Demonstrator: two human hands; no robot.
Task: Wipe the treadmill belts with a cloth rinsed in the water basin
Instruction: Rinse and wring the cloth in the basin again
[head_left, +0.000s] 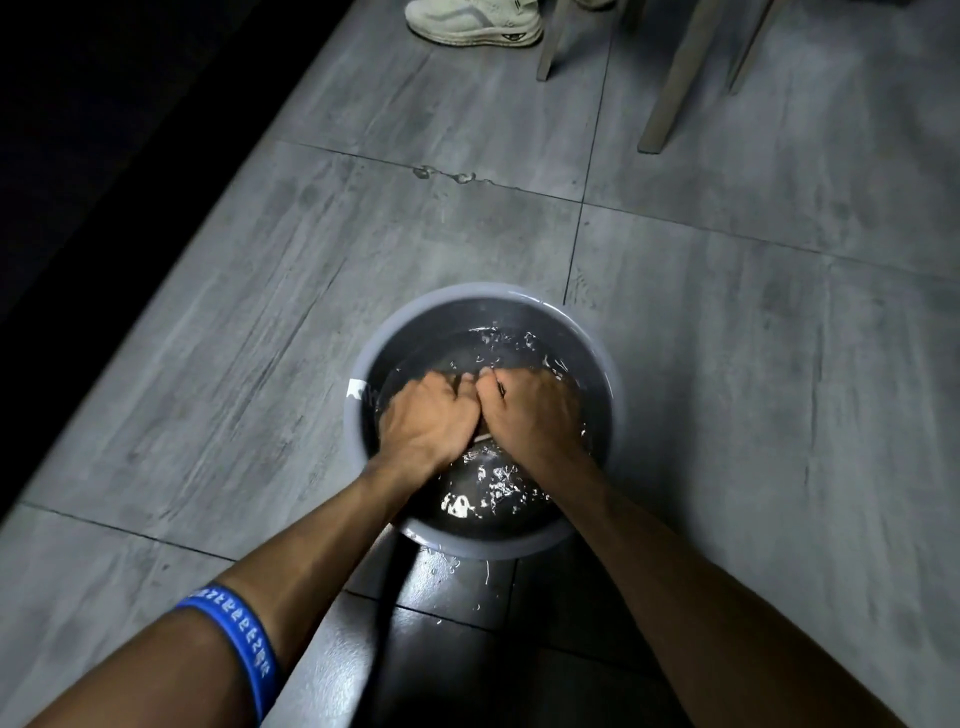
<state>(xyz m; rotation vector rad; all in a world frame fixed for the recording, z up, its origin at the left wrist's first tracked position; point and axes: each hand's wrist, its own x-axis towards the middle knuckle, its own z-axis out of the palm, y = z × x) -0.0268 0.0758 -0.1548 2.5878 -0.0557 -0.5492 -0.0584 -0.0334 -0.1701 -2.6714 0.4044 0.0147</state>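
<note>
Grey basin (363, 364) on the tiled floor (727, 364) holds churned water (483, 483). Left hand (428, 415) and right hand (530, 410) are inside it, knuckles touching, fingers curled under; cloth (482, 438) barely shows between them, so grip can't be confirmed. Chair legs (670, 88) and a shoe (472, 21) sit well beyond the basin.

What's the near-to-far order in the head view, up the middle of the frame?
Wristband → wet dark tile → basin with left hand and right hand in the water → floor droplets → chair leg → shoe.
</note>
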